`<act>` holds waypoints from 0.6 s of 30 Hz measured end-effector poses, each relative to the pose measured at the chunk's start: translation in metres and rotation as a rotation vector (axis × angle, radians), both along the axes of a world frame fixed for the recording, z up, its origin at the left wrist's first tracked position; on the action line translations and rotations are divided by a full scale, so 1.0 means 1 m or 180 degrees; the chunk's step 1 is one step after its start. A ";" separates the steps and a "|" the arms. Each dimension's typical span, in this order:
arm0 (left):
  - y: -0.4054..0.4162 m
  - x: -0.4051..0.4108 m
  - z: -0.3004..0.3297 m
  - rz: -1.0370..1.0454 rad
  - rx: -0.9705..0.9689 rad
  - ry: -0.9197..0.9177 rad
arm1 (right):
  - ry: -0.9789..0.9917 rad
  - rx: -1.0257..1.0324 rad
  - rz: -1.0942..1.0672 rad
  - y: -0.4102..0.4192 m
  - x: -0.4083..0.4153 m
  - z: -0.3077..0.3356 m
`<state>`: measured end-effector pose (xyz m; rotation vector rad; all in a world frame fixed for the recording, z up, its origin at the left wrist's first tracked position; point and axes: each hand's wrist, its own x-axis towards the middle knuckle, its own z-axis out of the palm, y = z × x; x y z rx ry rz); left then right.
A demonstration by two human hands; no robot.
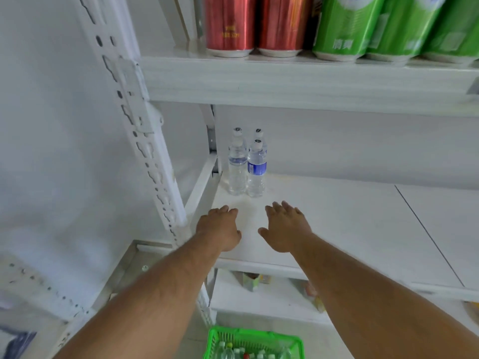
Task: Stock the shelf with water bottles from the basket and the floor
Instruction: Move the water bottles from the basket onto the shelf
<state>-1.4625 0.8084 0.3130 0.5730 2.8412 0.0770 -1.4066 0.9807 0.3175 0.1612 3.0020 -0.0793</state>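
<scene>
Empty hands nr shelf front edge

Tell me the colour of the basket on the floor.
Bright green. The basket shows at the bottom edge of the head view, with bottles inside.

Legible text is limited. The left green can on the upper shelf carries two white Chinese characters low on its side, reading 清爽; the same white marking recurs on the neighbouring green cans but is too blurred to read. The left red can bears small yellow print in two lines, not legible. The front water bottle on the lower shelf has a blue label with white print, too small to read. The bottle caps show dark markings, also unreadable.
</scene>
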 end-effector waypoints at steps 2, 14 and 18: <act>-0.003 0.021 0.006 -0.0028 -0.0004 0.0000 | 0.0101 0.0025 0.0067 -0.007 0.017 0.007; -0.015 0.195 -0.003 0.0047 -0.0114 -0.0174 | -0.0203 -0.0398 0.0081 -0.026 0.192 -0.017; -0.020 0.249 -0.028 0.0025 -0.0180 -0.0330 | -0.0385 -0.0307 -0.0029 -0.025 0.250 -0.044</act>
